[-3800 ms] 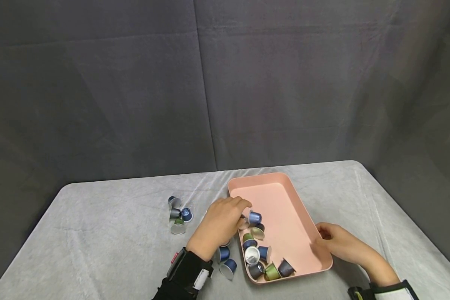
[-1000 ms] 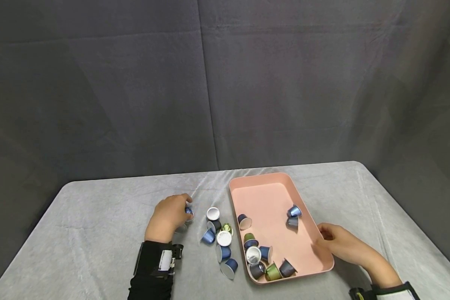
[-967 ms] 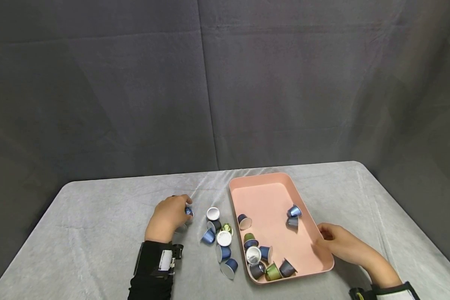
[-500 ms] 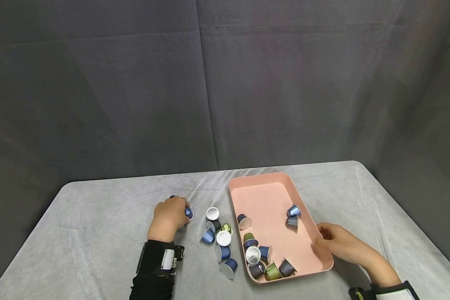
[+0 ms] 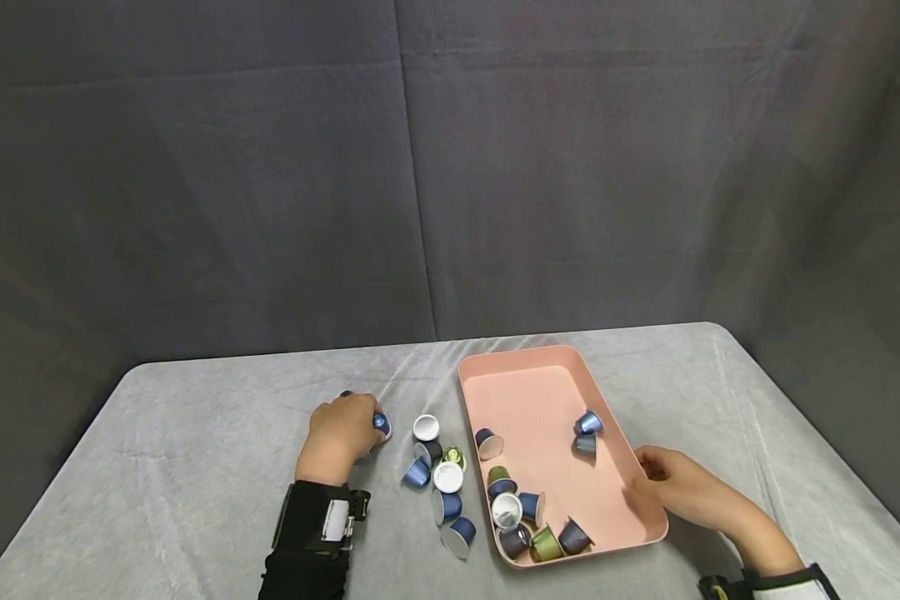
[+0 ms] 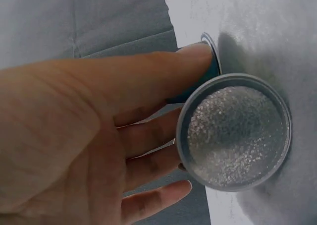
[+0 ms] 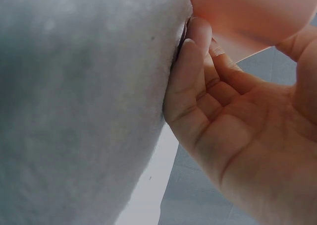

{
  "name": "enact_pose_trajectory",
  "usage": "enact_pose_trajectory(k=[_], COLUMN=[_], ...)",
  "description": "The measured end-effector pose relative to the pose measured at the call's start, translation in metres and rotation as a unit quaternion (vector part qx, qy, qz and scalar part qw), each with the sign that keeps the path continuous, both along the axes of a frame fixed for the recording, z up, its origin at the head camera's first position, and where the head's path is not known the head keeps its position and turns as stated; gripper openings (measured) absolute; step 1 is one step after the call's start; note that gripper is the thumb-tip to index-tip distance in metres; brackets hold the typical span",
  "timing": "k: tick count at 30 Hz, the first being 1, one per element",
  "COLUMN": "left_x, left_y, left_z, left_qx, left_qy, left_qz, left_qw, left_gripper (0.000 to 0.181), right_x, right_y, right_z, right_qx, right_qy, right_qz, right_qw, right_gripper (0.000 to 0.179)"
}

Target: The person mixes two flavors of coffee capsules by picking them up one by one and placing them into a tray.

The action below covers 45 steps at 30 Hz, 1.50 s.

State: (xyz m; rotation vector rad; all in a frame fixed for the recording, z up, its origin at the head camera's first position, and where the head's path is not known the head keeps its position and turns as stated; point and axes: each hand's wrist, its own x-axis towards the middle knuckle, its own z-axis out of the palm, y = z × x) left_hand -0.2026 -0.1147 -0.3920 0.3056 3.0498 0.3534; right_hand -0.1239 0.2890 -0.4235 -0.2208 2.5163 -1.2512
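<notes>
My left hand [image 5: 342,427] is at the small group of coffee capsules on the left part of the table. Its thumb and fingers pinch a blue coffee capsule [image 5: 382,424]. Seen from the left wrist, the thumb presses on the blue capsule's side, and a capsule with a silver foil lid [image 6: 235,136] faces the camera beside the fingers. Most of that group is hidden under the hand. My right hand [image 5: 682,487] grips the pink tray [image 5: 615,400] by its right wall near the front corner. The right wrist view shows fingers bent along the tray's outside.
Inside the tray, two capsules lie by the right wall, among them a shiny blue one [image 5: 588,422]; several more, such as a green one [image 5: 545,544], gather at the front left. Another group, with a white-lidded capsule [image 5: 448,477], lies between left hand and tray.
My left hand has gone from the tray's left rim to the capsules at the left, its fingers now closer around the blue one. Two capsules now lie by the tray's right wall. Right hand unmoved.
</notes>
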Motion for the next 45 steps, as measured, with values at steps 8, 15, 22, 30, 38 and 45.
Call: enact_pose_trajectory(k=[8, 15, 22, 30, 38, 45], left_x=[0.001, -0.001, 0.001, 0.005, 0.008, 0.013], left_y=[0.002, 0.006, 0.016, 0.027, 0.040, 0.050], left_z=[0.002, 0.003, 0.007, 0.008, 0.014, 0.015], left_qx=[0.011, 0.025, 0.025, 0.010, 0.006, 0.023], left_qy=[0.036, 0.067, 0.096, 0.115, 0.104, 0.124], left_qz=[0.002, 0.004, -0.006, -0.020, -0.035, -0.069], left_qw=[0.9993, 0.9974, 0.9950, 0.9932, 0.9940, 0.9896], left_gripper=[0.023, 0.026, 0.026, 0.028, 0.031, 0.028], right_x=[-0.001, 0.000, 0.000, 0.000, 0.001, 0.001], right_y=[-0.001, 0.001, 0.001, 0.001, 0.002, 0.002], right_z=[0.000, -0.001, 0.000, 0.000, 0.001, 0.000], right_qx=[0.001, -0.010, -0.014, -0.009, 0.004, 0.003], right_qy=[-0.002, -0.004, 0.000, -0.002, -0.001, -0.003], right_qz=[-0.002, 0.003, 0.010, 0.010, 0.001, -0.004], right_qw=[1.0000, 0.9999, 0.9998, 0.9999, 1.0000, 1.0000], right_gripper=[0.026, 0.026, 0.027, 0.027, 0.027, 0.027])
